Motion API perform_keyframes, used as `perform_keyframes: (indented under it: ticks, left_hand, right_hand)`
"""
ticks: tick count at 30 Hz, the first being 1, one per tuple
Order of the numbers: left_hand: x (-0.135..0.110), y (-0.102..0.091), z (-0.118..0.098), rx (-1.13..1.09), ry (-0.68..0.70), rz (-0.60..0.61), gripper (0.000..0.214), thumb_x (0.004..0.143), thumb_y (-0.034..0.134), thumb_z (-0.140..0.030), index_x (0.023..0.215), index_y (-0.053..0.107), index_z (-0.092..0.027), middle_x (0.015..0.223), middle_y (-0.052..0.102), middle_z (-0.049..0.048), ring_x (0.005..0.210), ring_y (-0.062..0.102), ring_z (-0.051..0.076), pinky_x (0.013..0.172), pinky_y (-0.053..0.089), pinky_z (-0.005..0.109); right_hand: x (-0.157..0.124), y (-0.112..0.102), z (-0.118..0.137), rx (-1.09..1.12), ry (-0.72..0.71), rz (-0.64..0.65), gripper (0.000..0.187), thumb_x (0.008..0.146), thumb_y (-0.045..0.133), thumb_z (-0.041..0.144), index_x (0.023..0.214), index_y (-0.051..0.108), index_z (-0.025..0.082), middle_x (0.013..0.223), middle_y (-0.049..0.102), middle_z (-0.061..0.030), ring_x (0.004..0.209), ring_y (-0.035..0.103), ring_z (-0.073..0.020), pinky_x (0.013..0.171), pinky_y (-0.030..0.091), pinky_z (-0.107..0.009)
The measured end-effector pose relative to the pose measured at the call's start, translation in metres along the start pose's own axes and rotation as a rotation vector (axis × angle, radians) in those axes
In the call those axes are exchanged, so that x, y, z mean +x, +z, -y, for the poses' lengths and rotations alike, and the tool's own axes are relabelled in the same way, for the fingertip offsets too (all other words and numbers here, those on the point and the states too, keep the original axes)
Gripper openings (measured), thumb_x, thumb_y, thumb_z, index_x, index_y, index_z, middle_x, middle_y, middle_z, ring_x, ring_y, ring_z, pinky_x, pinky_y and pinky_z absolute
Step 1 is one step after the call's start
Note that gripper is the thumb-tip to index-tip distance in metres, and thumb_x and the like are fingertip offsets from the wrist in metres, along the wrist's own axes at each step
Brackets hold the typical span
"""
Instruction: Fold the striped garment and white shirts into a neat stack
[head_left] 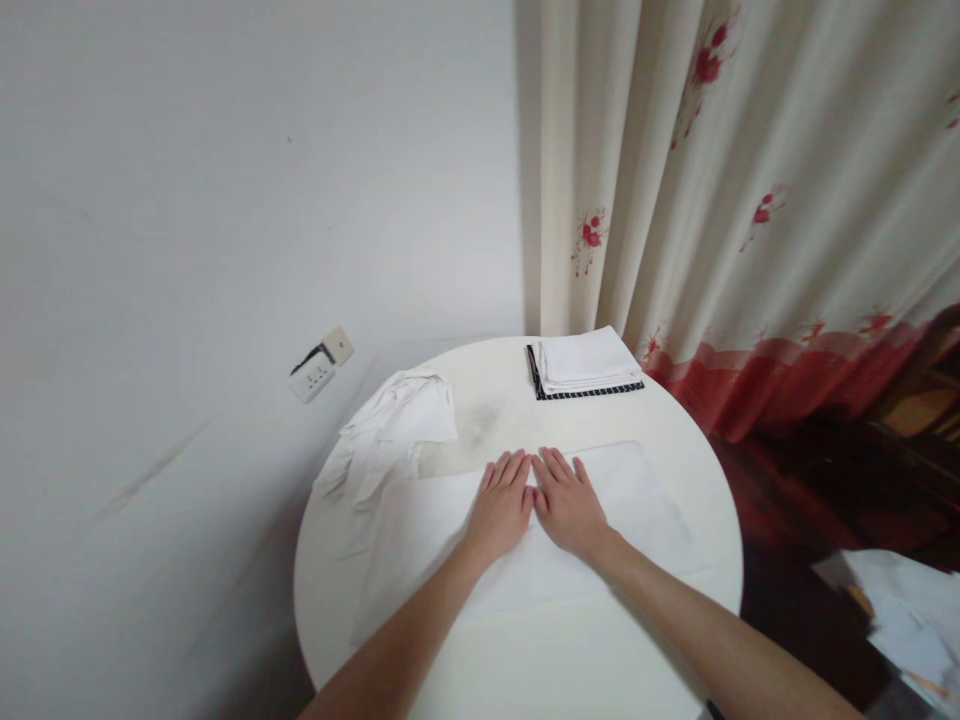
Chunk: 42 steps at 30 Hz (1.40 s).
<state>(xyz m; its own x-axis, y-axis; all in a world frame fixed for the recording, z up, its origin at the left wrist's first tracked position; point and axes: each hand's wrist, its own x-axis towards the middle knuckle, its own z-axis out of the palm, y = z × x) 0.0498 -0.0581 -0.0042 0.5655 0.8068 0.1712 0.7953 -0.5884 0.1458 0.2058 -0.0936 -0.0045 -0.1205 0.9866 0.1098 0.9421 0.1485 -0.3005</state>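
Note:
A white cloth [637, 510] lies spread flat across the round white table [525, 670]. My left hand [501, 508] rests palm down on its middle, fingers stretched out toward the far edge. Beside it my right hand [568, 505] lies flat on the same cloth, with the two thumbs close together. Neither hand grips anything. Beyond the right hand sits a neat stack of folded white cloth [589, 360], with a black patterned piece [589, 393] at the bottom. Crumpled white cloth [412, 410] lies at the table's far left, close to the flat cloth's corner.
A white wall [262, 200] with a socket [313, 376] borders the table on the left. Behind and to the right hangs a cream curtain [622, 150] with red flowers. White papers or cloths [911, 610] lie low at the right, over a dark floor.

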Motion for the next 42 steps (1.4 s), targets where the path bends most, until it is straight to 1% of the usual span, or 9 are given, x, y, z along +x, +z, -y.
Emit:
perform_keyframes:
  ticks: [5, 8, 16, 23, 25, 28, 31, 38, 42]
  left_hand:
    - [-0.010, 0.000, 0.000, 0.061, 0.001, -0.032, 0.055, 0.104, 0.033, -0.032, 0.157, 0.033, -0.015, 0.163, 0.033, 0.0092, 0.151, 0.029, 0.027, 0.122, 0.028, 0.051]
    - [-0.028, -0.004, 0.015, 0.126, -0.026, -0.044, 0.058, 0.105, 0.035, -0.041, 0.158, 0.032, -0.017, 0.163, 0.033, 0.0098, 0.151, 0.029, 0.028, 0.121, 0.029, 0.053]
    - [-0.128, -0.024, 0.102, 0.214, -0.332, -0.075, 0.058, 0.103, 0.034, -0.039, 0.156, 0.036, -0.015, 0.162, 0.033, 0.0147, 0.151, 0.029, 0.034, 0.117, 0.031, 0.059]
    - [-0.193, -0.029, 0.108, -0.024, -0.540, -0.192, 0.061, 0.100, 0.035, -0.040, 0.149, 0.043, -0.006, 0.153, 0.048, 0.0207, 0.145, 0.041, 0.031, 0.120, 0.031, 0.052]
    - [-0.198, -0.034, 0.106, -0.162, -0.600, -0.222, 0.060, 0.097, 0.039, -0.040, 0.146, 0.046, -0.006, 0.146, 0.055, 0.0197, 0.135, 0.053, 0.029, 0.116, 0.039, 0.047]
    - [-0.196, -0.047, 0.107, -0.402, -0.727, -0.196, 0.059, 0.090, 0.047, -0.038, 0.141, 0.050, -0.008, 0.132, 0.064, 0.0174, 0.106, 0.070, 0.025, 0.094, 0.056, 0.039]
    - [-0.187, -0.063, 0.110, -0.501, -0.834, -0.099, 0.056, 0.083, 0.058, -0.035, 0.132, 0.057, -0.008, 0.117, 0.070, 0.0157, 0.087, 0.072, 0.022, 0.078, 0.058, 0.034]
    - [-0.155, -0.080, 0.110, -0.267, -0.870, 0.113, 0.026, 0.080, 0.063, -0.041, 0.085, 0.064, -0.016, 0.084, 0.071, 0.0089, 0.088, 0.069, 0.029, 0.076, 0.049, 0.034]
    - [-0.147, -0.072, 0.102, -0.136, -0.829, 0.120, 0.033, 0.083, 0.057, -0.048, 0.087, 0.063, -0.016, 0.098, 0.071, 0.0155, 0.102, 0.067, 0.033, 0.086, 0.047, 0.038]
  right_hand:
    - [-0.001, -0.001, 0.000, -0.007, -0.006, -0.004, 0.059, 0.101, 0.031, 0.032, 0.158, 0.033, 0.016, 0.166, 0.027, -0.0089, 0.154, 0.018, -0.0237, 0.123, 0.009, -0.050]
    - [-0.002, -0.001, 0.000, -0.026, 0.004, 0.003, 0.059, 0.101, 0.030, 0.033, 0.158, 0.033, 0.016, 0.166, 0.026, -0.0092, 0.154, 0.017, -0.0237, 0.123, 0.008, -0.049]
    - [-0.004, 0.004, -0.001, -0.052, 0.000, 0.009, 0.060, 0.101, 0.029, 0.033, 0.158, 0.033, 0.015, 0.166, 0.026, -0.0092, 0.154, 0.018, -0.0246, 0.123, 0.009, -0.050]
    - [-0.005, 0.001, -0.001, -0.075, 0.000, -0.005, 0.058, 0.101, 0.030, 0.030, 0.156, 0.037, 0.013, 0.165, 0.029, -0.0127, 0.153, 0.021, -0.0269, 0.122, 0.012, -0.052]
    - [-0.009, -0.004, 0.005, -0.077, -0.017, -0.021, 0.056, 0.102, 0.029, 0.029, 0.154, 0.040, 0.012, 0.165, 0.029, -0.0136, 0.153, 0.020, -0.0274, 0.122, 0.012, -0.053]
    - [-0.021, -0.009, 0.021, -0.050, -0.115, -0.032, 0.054, 0.103, 0.028, 0.030, 0.152, 0.043, 0.014, 0.165, 0.028, -0.0121, 0.154, 0.017, -0.0262, 0.124, 0.010, -0.050]
    - [-0.037, -0.007, 0.041, 0.014, -0.268, 0.032, 0.057, 0.105, 0.027, 0.041, 0.155, 0.039, 0.018, 0.166, 0.025, -0.0100, 0.155, 0.015, -0.0254, 0.125, 0.010, -0.049]
    - [-0.053, 0.004, 0.055, 0.049, -0.392, 0.138, 0.063, 0.105, 0.023, 0.053, 0.157, 0.035, 0.020, 0.167, 0.019, -0.0116, 0.155, 0.011, -0.0293, 0.124, 0.006, -0.056]
    - [-0.053, 0.003, 0.054, 0.043, -0.377, 0.127, 0.064, 0.105, 0.021, 0.052, 0.158, 0.034, 0.018, 0.166, 0.020, -0.0128, 0.155, 0.012, -0.0281, 0.124, 0.007, -0.054]
